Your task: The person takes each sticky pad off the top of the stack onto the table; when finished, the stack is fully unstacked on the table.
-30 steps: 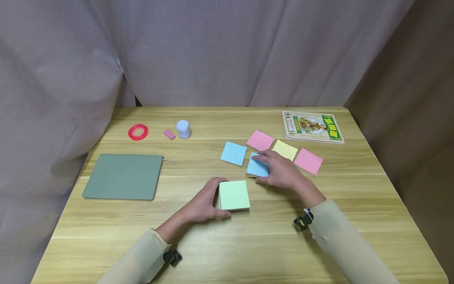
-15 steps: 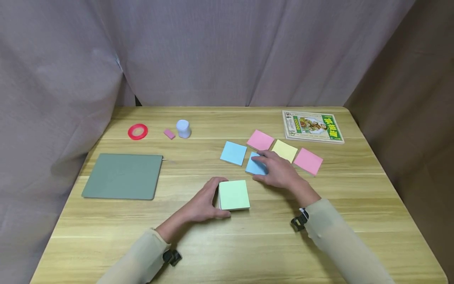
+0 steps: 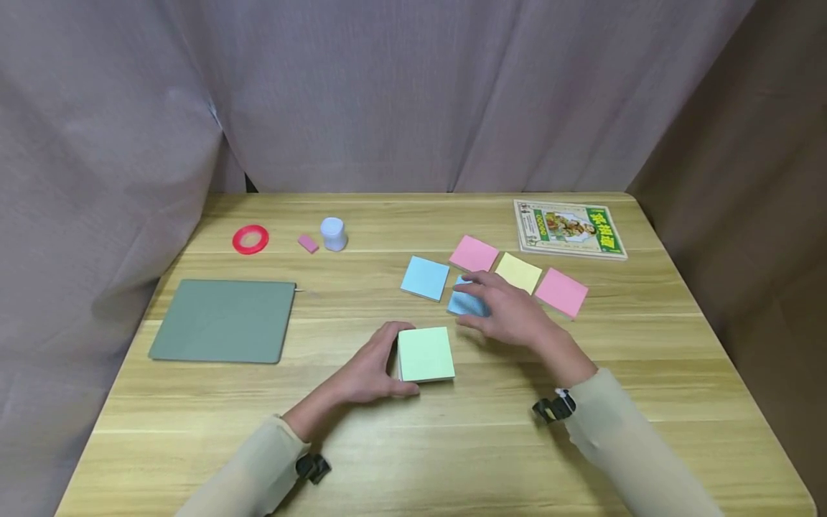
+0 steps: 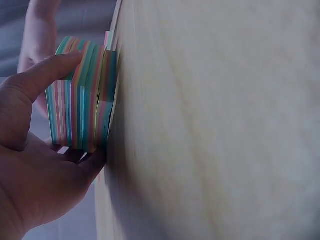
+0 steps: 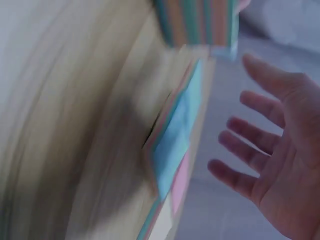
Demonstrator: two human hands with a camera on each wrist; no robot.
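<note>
A thick stack of sticky note pads (image 3: 426,355), pale green on top, stands near the table's middle. My left hand (image 3: 368,372) holds it from the left, thumb at the near side and fingers at the far side; the left wrist view shows the stack's many-coloured edges (image 4: 75,107). Just above a blue sticky note pad (image 3: 462,304) hovers my right hand (image 3: 517,314), which covers part of it in the head view. In the right wrist view the right hand's fingers (image 5: 250,142) are spread, apart from the blue pad (image 5: 175,145), which lies flat.
Around the right hand lie another blue pad (image 3: 425,278), two pink pads (image 3: 474,254) and a yellow pad (image 3: 519,273). A comic book (image 3: 571,230) is at the back right. Leftward are a grey-green notebook (image 3: 224,321), red tape ring (image 3: 250,240), pink eraser (image 3: 308,244) and white container (image 3: 333,234).
My right hand set the blue pad down on the table, let go of it and rose slightly with its fingers spreading. The left hand and the stack stay put.
</note>
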